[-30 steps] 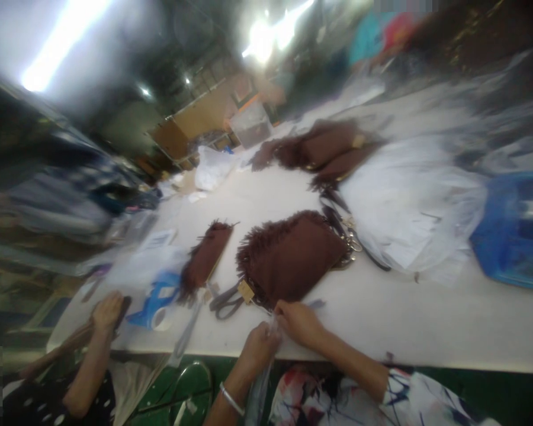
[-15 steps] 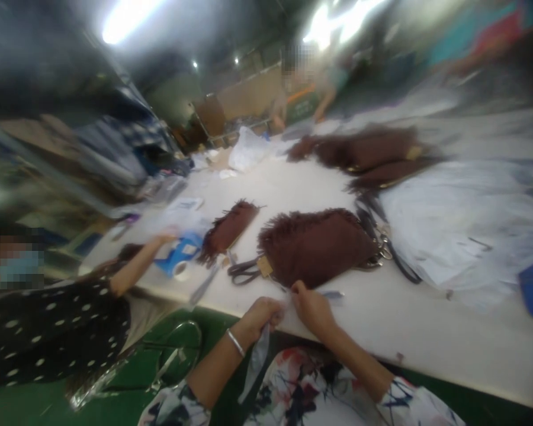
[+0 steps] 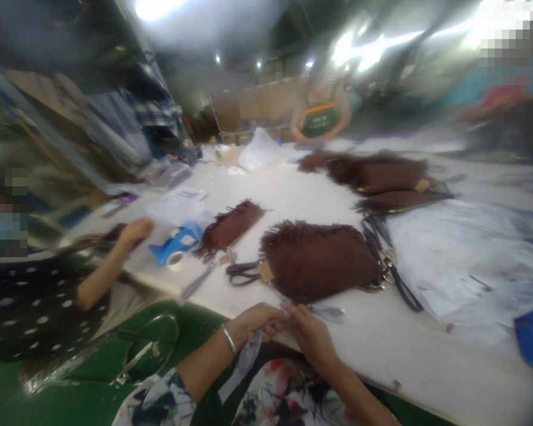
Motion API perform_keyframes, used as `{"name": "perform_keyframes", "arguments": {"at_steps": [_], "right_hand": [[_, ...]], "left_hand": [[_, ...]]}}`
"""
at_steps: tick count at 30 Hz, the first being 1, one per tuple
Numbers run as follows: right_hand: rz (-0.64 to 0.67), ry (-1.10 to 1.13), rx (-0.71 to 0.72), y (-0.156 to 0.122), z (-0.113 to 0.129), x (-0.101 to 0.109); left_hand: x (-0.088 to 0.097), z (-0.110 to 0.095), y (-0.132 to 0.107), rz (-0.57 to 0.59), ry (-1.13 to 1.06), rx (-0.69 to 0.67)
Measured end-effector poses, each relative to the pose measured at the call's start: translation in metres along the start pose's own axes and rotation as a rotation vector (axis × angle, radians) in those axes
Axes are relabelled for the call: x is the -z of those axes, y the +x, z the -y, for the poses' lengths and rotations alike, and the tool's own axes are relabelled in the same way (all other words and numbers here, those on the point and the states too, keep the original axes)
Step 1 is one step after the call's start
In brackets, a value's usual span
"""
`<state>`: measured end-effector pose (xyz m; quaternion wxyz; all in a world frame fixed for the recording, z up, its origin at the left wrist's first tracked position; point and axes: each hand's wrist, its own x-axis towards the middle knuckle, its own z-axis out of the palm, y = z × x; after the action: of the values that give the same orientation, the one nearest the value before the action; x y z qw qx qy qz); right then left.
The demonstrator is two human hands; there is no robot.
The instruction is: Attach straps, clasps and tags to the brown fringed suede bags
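My left hand (image 3: 261, 321), a bangle at its wrist, is closed on a translucent plastic strip (image 3: 243, 365) that hangs down over my lap. Beside it, my right hand (image 3: 310, 331) has its fingers pinched together at the table's edge; what lies between them is too small to make out. The fingertips of both hands nearly meet. Just beyond them lies a brown fringed bag (image 3: 324, 263) with a tan tag (image 3: 265, 271) and a dark wrist strap (image 3: 242, 273). A grey-handled tool (image 3: 331, 313) lies partly hidden behind my right hand.
A smaller brown fringed bag (image 3: 233, 228), scissors (image 3: 198, 283) and a blue tape dispenser (image 3: 177, 244) are to the left. White plastic bags (image 3: 462, 260) cover the right side; more brown bags (image 3: 382, 174) lie behind. A co-worker's hand (image 3: 135, 231) is at the far left.
My hands have drawn closer together, still at the table edge. The co-worker's hand has moved left, away from the tape dispenser. The whole view has shifted slightly.
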<state>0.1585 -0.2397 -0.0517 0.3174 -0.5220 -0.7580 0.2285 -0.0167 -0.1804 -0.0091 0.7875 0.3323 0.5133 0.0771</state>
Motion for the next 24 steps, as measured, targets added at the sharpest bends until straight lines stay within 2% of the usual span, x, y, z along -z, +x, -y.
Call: {"name": "perform_keyframes", "arguments": {"at_steps": [4, 12, 19, 24], "right_hand": [[0.01, 0.016, 0.054, 0.005, -0.003, -0.001], [-0.053, -0.031, 0.096, 0.005, -0.01, -0.002], [0.045, -0.118, 0.098, 0.007, -0.004, 0.006], [0.116, -0.074, 0.026, 0.008, -0.005, 0.009]], "left_hand": [[0.005, 0.002, -0.001, 0.024, 0.015, -0.013], [0.007, 0.004, -0.005, 0.129, -0.035, -0.017], [-0.002, 0.016, -0.002, 0.046, 0.107, -0.154], [-0.011, 0.022, 0.004, -0.187, 0.227, -0.189]]}}
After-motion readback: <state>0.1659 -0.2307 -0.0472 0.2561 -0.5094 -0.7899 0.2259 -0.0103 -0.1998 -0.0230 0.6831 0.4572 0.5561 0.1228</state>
